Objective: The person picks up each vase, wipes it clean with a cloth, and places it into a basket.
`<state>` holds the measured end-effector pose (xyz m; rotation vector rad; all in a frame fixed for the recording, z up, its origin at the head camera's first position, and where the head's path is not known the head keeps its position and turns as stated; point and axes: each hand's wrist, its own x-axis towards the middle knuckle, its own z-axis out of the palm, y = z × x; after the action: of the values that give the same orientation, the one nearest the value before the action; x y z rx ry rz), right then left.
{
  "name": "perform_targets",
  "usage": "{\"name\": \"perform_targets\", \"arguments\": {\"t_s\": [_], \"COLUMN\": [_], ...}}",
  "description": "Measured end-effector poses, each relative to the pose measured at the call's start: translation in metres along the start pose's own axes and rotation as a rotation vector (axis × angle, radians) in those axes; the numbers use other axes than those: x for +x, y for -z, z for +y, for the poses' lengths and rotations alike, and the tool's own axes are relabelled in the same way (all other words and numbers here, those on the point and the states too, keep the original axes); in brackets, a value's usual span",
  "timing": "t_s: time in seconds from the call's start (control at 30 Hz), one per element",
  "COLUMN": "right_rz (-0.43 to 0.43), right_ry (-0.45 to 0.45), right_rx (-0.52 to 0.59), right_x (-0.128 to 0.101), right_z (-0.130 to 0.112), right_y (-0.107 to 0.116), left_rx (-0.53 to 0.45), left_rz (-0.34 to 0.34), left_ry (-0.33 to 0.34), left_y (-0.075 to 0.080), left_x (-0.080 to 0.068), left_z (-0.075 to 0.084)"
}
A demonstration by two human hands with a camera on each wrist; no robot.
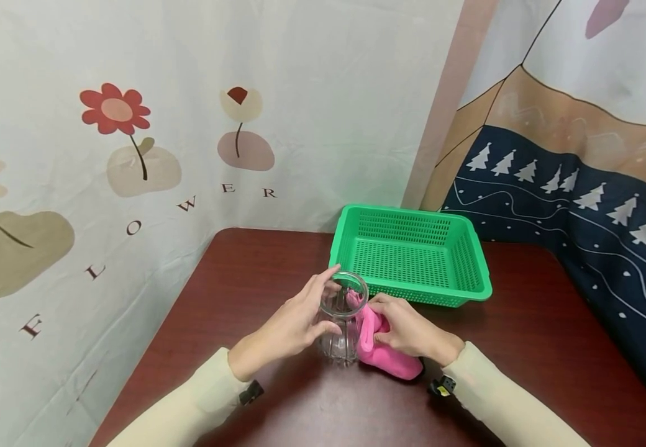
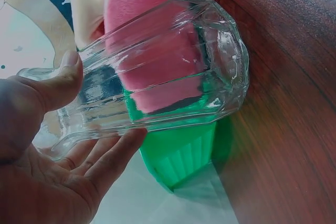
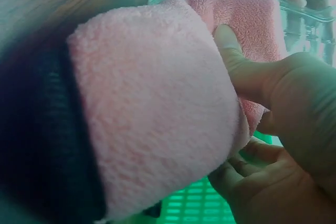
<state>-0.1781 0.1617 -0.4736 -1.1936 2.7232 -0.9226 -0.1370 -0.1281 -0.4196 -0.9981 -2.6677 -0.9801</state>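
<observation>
A clear ribbed glass (image 1: 342,323) (image 2: 157,77) stands on the dark red table (image 1: 524,347). My left hand (image 1: 292,324) (image 2: 58,129) grips it from the left, thumb on one side and fingers on the other. My right hand (image 1: 404,329) (image 3: 273,108) pinches a folded pink cloth (image 1: 381,347) (image 3: 152,119) (image 2: 157,45) just right of the glass. One end of the cloth reaches over the rim into the glass.
A green plastic mesh basket (image 1: 412,251) (image 2: 178,156) with nothing in it sits just behind the glass. Patterned fabric sheets hang behind and to both sides of the table: flowers on the left, trees on the right.
</observation>
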Motion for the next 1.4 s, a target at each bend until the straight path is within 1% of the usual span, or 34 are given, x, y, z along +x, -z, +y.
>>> {"name": "perform_targets", "arguments": {"t_s": [0.27, 0.37, 0.57, 0.73, 0.9, 1.1, 1.4], "right_rz": [-0.031, -0.03, -0.006, 0.007, 0.035, 0.058, 0.1], "right_ry": [-0.001, -0.001, -0.019, -0.033, -0.028, -0.018, 0.008], "right_rx": [0.001, -0.002, -0.006, 0.019, 0.035, 0.04, 0.068], "right_x": [-0.001, -0.001, -0.003, -0.006, -0.009, -0.009, -0.005], "right_z": [0.009, 0.01, 0.011, 0.009, 0.009, 0.008, 0.001], "right_y": [-0.005, -0.007, -0.01, -0.01, -0.01, -0.008, 0.0], "left_rx": [-0.013, -0.012, -0.011, -0.01, -0.02, -0.022, -0.025], "left_rz": [0.008, 0.011, 0.003, -0.006, -0.018, -0.011, -0.015], "left_ry": [-0.005, -0.006, -0.003, -0.003, 0.011, 0.004, 0.02], "left_y": [0.0, 0.0, -0.002, -0.003, -0.003, -0.002, -0.002], "left_x": [0.002, 0.002, 0.002, 0.001, 0.001, 0.0, 0.001], "left_z": [-0.001, -0.001, -0.001, -0.001, -0.001, 0.0, 0.0]}}
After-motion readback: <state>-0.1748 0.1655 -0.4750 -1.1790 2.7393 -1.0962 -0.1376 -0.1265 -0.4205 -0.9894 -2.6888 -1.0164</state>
